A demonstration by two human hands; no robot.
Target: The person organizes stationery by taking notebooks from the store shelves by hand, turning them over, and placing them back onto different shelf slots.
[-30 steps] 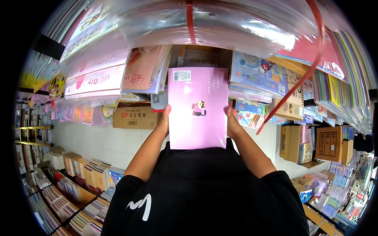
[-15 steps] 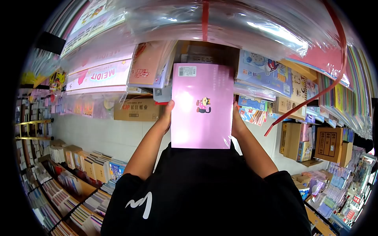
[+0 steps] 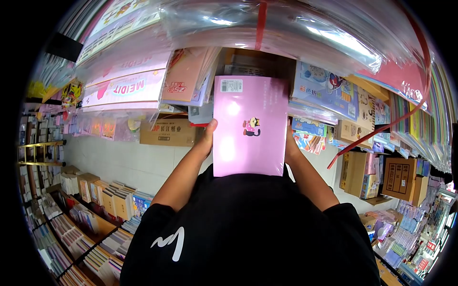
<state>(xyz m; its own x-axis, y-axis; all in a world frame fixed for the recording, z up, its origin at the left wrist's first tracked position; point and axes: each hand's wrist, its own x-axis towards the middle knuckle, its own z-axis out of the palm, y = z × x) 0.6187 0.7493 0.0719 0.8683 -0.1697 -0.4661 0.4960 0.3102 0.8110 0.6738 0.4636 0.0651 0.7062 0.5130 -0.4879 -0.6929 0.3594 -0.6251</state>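
Observation:
A glossy pink book with a barcode label and a small cartoon cat is held upright in front of my chest. My left hand grips its left edge, thumb showing and the other fingers hidden behind. Along the opposite edge, my right hand is closed on the book, its fingers mostly covered by it. How thick the book is cannot be seen from here. Just beyond the book's top is a shelf opening with plastic-wrapped items inside.
Left of the opening stand plastic-wrapped MEIDIT packs and pinkish folders. Blue origami packs lie to the right. A red strap dangles there. Cardboard boxes sit low down, and bookshelves are behind at left.
The book and both hands have shifted slightly right in view, along with the shelves as the camera moved. The hold on the book looks the same.

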